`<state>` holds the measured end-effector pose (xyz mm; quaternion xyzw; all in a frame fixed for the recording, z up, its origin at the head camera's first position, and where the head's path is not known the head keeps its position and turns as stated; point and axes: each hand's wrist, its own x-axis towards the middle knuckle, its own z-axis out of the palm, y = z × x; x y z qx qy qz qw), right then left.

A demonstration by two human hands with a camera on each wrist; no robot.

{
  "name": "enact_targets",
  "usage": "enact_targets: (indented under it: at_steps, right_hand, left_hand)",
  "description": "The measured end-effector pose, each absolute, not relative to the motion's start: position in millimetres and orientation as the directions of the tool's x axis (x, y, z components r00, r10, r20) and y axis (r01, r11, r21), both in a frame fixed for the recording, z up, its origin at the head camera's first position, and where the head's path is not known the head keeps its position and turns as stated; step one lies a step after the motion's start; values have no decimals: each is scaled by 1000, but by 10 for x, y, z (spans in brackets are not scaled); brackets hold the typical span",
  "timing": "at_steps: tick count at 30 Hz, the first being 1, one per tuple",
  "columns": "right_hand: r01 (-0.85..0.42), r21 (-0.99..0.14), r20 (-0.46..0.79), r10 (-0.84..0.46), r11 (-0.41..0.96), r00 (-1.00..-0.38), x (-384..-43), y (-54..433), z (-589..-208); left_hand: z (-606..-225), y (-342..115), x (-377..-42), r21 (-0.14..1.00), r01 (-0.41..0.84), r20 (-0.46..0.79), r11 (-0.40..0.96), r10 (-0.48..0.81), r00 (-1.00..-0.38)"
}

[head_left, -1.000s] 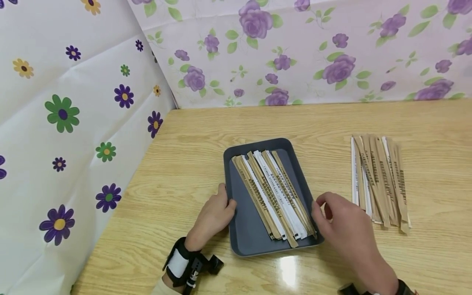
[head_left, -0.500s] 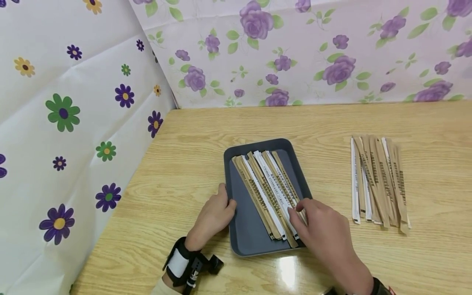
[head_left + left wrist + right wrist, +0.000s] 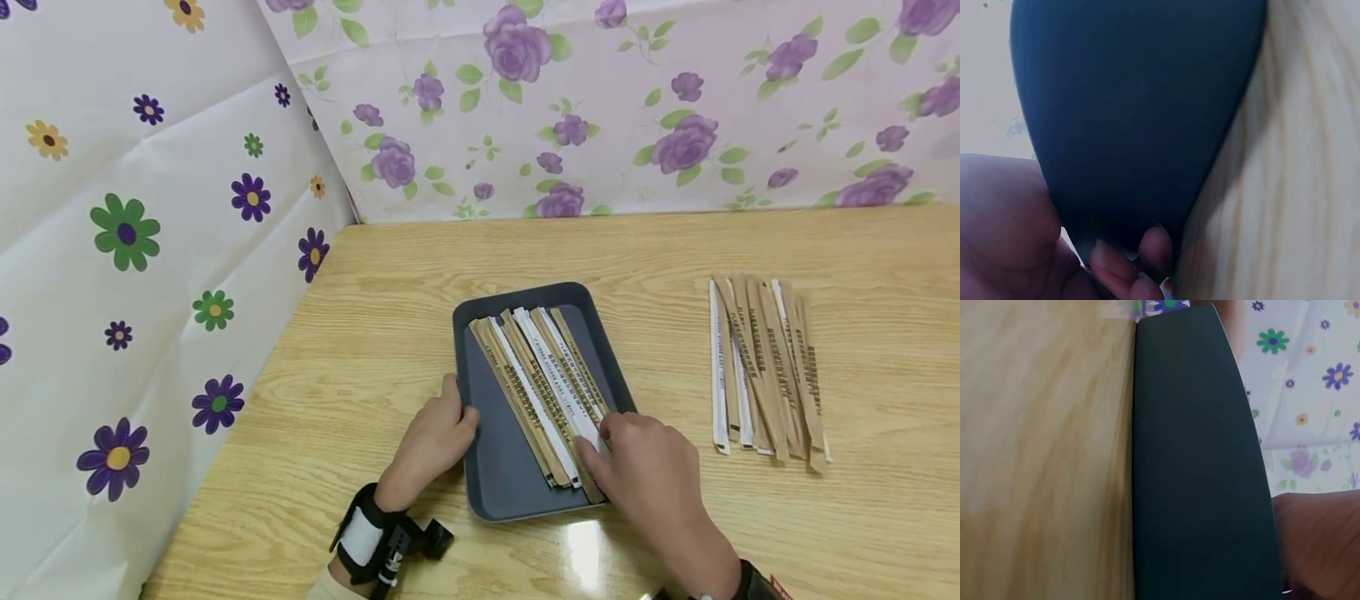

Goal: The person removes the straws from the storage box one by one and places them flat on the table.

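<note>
A dark grey tray (image 3: pixel 495 492) stands on the wooden table, holding several paper-wrapped straws (image 3: pixel 536 383), some brown, some white. My left hand (image 3: pixel 435 433) grips the tray's left side, thumb at the rim. In the left wrist view, curled fingertips (image 3: pixel 1157 247) press against the outside of the tray wall (image 3: pixel 1135 112). Over the tray's lower right corner, my right hand (image 3: pixel 652 467) pinches the straws' near ends between thumb and forefinger. Its other fingers are hidden. The right wrist view shows the tray's outer wall (image 3: pixel 1197 456) with part of the right hand (image 3: pixel 1316 544) beyond it.
A second bundle of brown and white wrapped straws (image 3: pixel 768 367) lies on the table (image 3: pixel 360 317), right of the tray. Flowered sheets (image 3: pixel 420 75) rise along the table's back and left side.
My right hand has moved left from the tray's right rim to over the straws at the near right corner, then slightly closer to me. My left hand and the tray have stayed put.
</note>
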<state>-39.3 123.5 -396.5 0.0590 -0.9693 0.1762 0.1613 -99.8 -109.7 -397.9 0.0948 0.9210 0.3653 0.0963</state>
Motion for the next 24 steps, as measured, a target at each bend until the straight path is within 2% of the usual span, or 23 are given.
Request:
enact_targets:
  at_steps: [6, 24]
  right_hand:
    - [-211, -224, 344, -125, 952, -931, -367, 1195, -3979]
    - [-282, -327, 439, -120, 902, -891, -400, 1285, -3983]
  left_hand:
    - [-3985, -1101, -999, 687, 112, -103, 718, 249, -963]
    - [-3986, -1102, -1005, 683, 107, -106, 723, 243, -964]
